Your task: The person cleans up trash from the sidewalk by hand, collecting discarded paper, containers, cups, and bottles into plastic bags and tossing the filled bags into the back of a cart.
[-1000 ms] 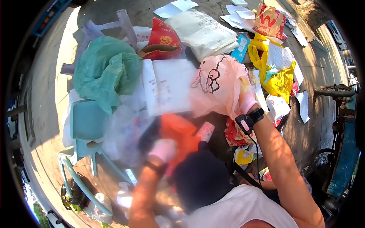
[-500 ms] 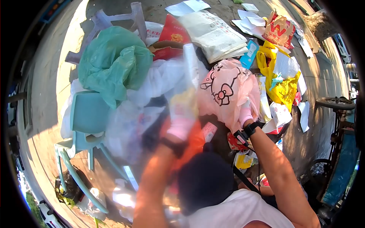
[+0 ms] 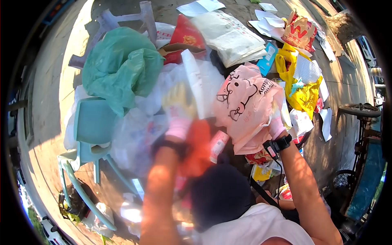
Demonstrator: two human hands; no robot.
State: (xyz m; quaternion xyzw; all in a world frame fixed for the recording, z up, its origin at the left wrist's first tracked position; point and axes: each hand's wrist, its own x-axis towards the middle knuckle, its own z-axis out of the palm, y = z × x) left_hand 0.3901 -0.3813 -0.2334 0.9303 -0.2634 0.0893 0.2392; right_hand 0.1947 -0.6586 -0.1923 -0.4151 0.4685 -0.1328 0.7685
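My left hand, in a glove with a yellowish face and pink cuff, is blurred over a heap of whitish plastic bags. Its fingers look stretched out, with nothing seen in them. Just right of it, a long white paper-like strip lies on the heap. My right hand, also gloved, is closed on the right edge of a pink plastic bag with a black cartoon print; the bag partly hides the fingers. Below the bag lies a small pink-and-white carton, beside a blurred orange-red bag.
A green plastic bag and a pale blue chair are at left. Newspapers and a red box lie behind. At right are a yellow bag, a brown paper bag and a blue cart.
My left hand has moved left and up, away from the white strip, which now leans further left. The pink bag has turned and been pulled toward me, with my right hand shifted right.
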